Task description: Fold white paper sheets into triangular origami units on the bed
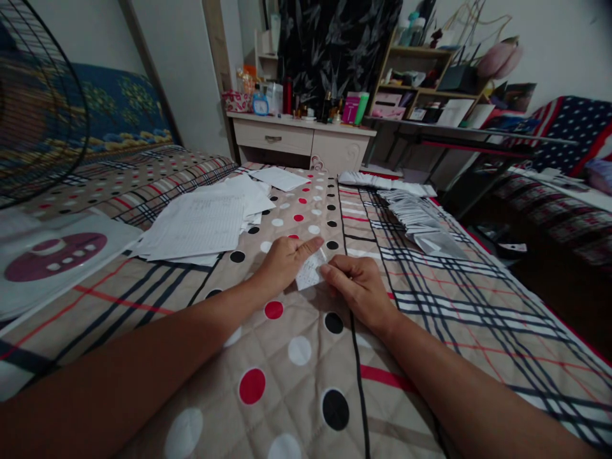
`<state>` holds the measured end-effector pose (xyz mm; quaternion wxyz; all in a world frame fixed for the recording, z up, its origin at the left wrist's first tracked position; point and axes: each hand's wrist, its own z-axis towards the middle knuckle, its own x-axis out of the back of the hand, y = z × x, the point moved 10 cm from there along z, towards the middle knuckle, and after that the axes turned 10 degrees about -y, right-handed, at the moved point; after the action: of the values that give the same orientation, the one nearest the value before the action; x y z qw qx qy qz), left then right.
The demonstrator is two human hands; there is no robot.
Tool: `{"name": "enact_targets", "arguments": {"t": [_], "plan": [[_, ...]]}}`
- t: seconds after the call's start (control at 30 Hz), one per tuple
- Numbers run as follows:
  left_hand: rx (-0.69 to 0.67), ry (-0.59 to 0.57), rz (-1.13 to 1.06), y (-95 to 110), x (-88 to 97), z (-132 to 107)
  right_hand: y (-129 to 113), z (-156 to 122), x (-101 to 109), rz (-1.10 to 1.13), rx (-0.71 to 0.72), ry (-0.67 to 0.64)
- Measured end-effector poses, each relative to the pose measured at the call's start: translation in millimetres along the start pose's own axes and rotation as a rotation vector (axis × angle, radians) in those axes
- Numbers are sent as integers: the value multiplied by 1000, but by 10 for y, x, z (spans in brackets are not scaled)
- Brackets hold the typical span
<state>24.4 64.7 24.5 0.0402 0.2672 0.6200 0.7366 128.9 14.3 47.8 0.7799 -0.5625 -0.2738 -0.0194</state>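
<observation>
Between my two hands is a small piece of paper (pixel 310 273) with fine print or writing on it, held just over the bed. My left hand (pixel 283 260) grips its left side, thumb stretched along the upper edge. The thumb and fingers of my right hand (pixel 357 284) pinch its right edge. Ahead to the left lies a loose pile of printed paper sheets (pixel 196 223), with another sheet (pixel 281 178) beyond it. On the right a long row of folded papers (pixel 411 213) lies fanned out on the bedcover.
The quilted bedcover (pixel 299 398) has dots and plaid. A white bag with a purple print (pixel 62 255) and a fan (pixel 41 102) are at the left. A cluttered white dresser (pixel 275 139) stands beyond the bed, with a shelf unit (pixel 415 89) to its right.
</observation>
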Motion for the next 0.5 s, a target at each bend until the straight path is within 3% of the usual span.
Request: {"name": "enact_targets", "arguments": {"t": [0.1, 0.2, 0.27, 0.33, 0.4, 0.5], "plan": [[3, 79, -54, -58, 78, 50, -59, -17, 28, -61, 29, 43], [30, 229, -155, -169, 298, 59, -105, -62, 97, -106, 51, 102], [38, 356, -193, -225, 492, 15, -104, -103, 189, -102, 50, 182], [20, 385, -246, -233, 562, -16, -71, -142, 294, -59, 36, 285], [7, 293, -314, -202, 450, -12, -26, -170, 374, -10, 21, 377], [-46, 2, -374, -25, 34, 16, 11, -165, 394, 26, 17, 420]]}}
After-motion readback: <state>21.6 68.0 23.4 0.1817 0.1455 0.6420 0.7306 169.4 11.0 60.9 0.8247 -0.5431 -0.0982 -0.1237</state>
